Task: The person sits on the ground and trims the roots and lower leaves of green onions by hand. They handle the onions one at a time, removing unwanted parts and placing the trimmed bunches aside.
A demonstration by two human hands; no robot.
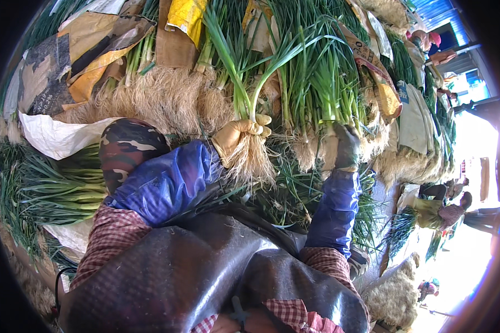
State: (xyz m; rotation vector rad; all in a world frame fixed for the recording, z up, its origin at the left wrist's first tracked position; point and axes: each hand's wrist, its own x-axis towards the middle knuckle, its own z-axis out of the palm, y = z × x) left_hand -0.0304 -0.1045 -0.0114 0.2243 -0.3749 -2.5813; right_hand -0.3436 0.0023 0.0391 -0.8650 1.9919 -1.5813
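My left hand, in a tan glove, is closed around a few green onions just above their roots. Their pale, stringy roots hang below the fist, and the long leaves fan out upward. In a dark, soiled glove, my right hand touches the root end of a bunch of green onions to the right. Its fingertips are partly hidden among the stalks, so their grip is unclear. Loose green leaves and trimmings lie between my forearms, in front of my dark apron.
Rooted onion bundles line the far side, partly covered by paper sacking. More onions lie at left by my camouflage-clad knee. Other people are at right, near a root-covered pile.
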